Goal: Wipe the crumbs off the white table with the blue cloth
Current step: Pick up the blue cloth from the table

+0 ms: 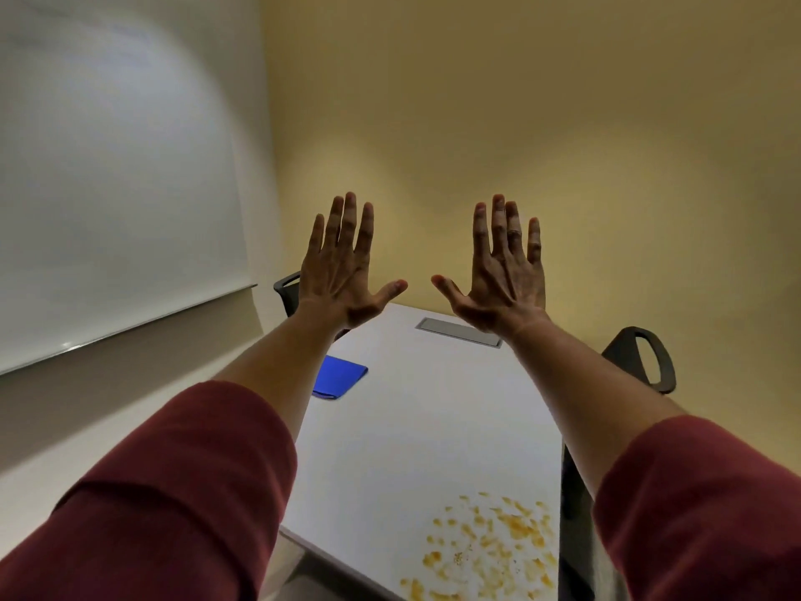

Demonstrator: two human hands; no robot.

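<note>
— Two hands raised over the white table (416,427), backs to the camera: left hand (342,271) and right hand (505,275), well apart, fingers spread, holding nothing.

— And the blue cloth (340,377)?

— Folded flat near the table's left edge, partly hidden behind the left forearm. One only.

— Crumbs (490,544)?

— Scattered in one orange-yellow patch at the near right corner of the table, well apart from the cloth. Too many and too blurred to count.

— Anything else around?

— One grey cable hatch (455,331) set into the far end of the table, partly covered by the right wrist. Two dark chairs: one chair back (288,292) past the far left corner, another chair (646,357) along the right side. One whiteboard (112,180) on the left wall. Dark red sleeves (173,492) pushed up both forearms.

— Any writing?

— None legible; only faint smears on the whiteboard.
</note>
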